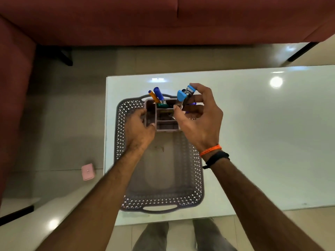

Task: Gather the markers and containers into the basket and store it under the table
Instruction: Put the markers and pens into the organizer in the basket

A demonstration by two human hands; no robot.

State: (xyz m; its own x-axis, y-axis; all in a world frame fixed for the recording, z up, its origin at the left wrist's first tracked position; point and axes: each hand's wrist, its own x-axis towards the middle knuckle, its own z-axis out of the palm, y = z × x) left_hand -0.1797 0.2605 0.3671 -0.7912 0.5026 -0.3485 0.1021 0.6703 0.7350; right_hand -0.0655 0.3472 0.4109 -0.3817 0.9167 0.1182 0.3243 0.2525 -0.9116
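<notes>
A grey perforated basket [121, 134] with two handles lies on the white glass table [262, 138]. At its far end stands a grey divided organizer [165, 122]. Two markers, one orange [153, 96] and one blue [159, 96], lean in its far left compartment. My left hand [139, 129] grips the organizer's left wall. My right hand [199, 115] holds a blue-handled stapler-like tool [184, 96] just above the organizer's right side. Something purple shows behind my right fingers, mostly hidden.
A dark red sofa [163, 20] wraps around the far side and the left. A small pink box [88, 172] lies on the tiled floor left of the table. The near half of the basket holds nothing. My legs show below the table's near edge.
</notes>
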